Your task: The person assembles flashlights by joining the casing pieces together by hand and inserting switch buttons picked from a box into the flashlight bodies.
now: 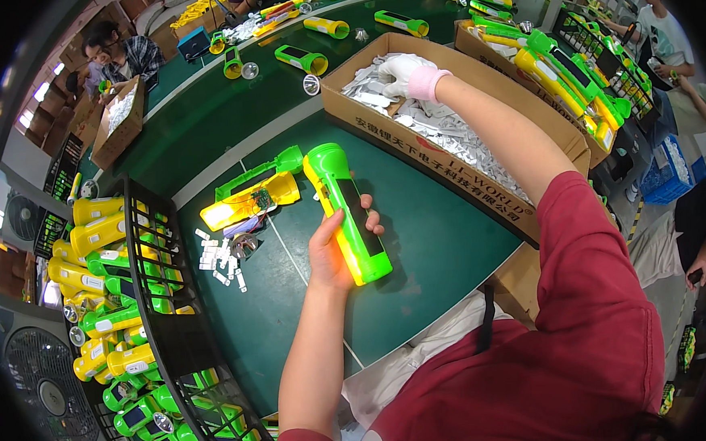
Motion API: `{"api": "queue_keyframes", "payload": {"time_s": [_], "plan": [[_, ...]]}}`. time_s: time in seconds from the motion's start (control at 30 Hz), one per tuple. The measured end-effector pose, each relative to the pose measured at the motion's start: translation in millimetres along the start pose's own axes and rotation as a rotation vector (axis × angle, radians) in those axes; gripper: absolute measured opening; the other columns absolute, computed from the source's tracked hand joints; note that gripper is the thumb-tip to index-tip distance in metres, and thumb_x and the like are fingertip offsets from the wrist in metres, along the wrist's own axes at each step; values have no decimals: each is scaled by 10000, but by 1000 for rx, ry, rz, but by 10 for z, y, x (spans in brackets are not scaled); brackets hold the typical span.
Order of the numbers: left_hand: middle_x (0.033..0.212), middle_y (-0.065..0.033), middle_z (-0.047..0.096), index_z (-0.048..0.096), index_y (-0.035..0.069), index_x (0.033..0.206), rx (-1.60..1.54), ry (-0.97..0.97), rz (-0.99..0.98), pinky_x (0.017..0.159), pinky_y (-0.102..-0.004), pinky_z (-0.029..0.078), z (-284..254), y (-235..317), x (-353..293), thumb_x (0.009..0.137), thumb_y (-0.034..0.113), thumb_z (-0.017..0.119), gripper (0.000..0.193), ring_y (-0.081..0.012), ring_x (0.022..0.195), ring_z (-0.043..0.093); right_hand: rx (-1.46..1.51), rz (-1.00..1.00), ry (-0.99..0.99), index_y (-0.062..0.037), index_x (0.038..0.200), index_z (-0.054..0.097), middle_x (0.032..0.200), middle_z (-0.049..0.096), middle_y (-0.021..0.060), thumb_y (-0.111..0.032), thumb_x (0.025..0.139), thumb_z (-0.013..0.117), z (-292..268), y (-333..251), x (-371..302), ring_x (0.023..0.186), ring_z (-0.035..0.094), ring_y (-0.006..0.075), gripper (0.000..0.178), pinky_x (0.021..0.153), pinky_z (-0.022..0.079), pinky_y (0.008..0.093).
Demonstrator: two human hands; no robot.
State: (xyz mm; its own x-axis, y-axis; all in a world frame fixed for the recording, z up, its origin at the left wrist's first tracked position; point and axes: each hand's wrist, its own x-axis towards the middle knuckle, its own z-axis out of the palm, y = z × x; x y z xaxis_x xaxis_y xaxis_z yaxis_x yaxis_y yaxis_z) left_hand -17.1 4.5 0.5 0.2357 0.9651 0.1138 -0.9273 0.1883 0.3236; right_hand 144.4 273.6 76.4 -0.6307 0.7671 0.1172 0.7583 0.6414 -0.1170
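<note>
**Left hand on one torch, right hand in the parts box**

Left hand [329,250]: fingers are wrapping 1 torch [351,212] mid-barrel, thumb opposing, likely for a steady hold. Torch is slanting over the table [419,249], dark panel facing up; can't tell if it's touching.

Right hand [402,73], gloved: fingers are resting among white parts [453,133] in the box [396,137]; can't tell if they're pinching any. Box is sitting within arm's reach, presumably for easy picking. Parts are overlapping too much to count.

Left of the torch: 2 shell halves, 1 green [257,174], 1 yellow [231,205], the yellow one lying open and exposing 1 board [263,196]. Just beside: 1 reflector [244,245], roughly a dozen white tabs [222,257], some overlapping.

Further left: 1 crate [174,336] is holding dozens of piled torches [99,236], probably stacked there to save table space. No exact count.

Far table [351,51]: at least 4 torches [301,59], 3 reflectors [311,85] are lying loose.
</note>
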Motion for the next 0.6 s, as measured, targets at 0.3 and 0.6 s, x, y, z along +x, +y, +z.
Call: {"api": "queue_keyframes", "payload": {"time_s": [0.3,0.6], "plan": [[1061,-106,517,375,117,1245,260,182,175,788,-342,481,-34,-52,5,846,129,576,446,-198,847,526,394,144,112,-27,885,607,776,611,88,-338,835,580,-534,-483,-633,711,573,180,317,665,451,310],[1046,-96,528,368,90,1230,511,325,222,777,-333,498,19,-39,15,787,34,654,530,-184,854,574,737,157,-93,-13,785,627,541,542,9,-272,844,592,-764,-1673,-1819,461,456,62,268,456,378,257]]}}
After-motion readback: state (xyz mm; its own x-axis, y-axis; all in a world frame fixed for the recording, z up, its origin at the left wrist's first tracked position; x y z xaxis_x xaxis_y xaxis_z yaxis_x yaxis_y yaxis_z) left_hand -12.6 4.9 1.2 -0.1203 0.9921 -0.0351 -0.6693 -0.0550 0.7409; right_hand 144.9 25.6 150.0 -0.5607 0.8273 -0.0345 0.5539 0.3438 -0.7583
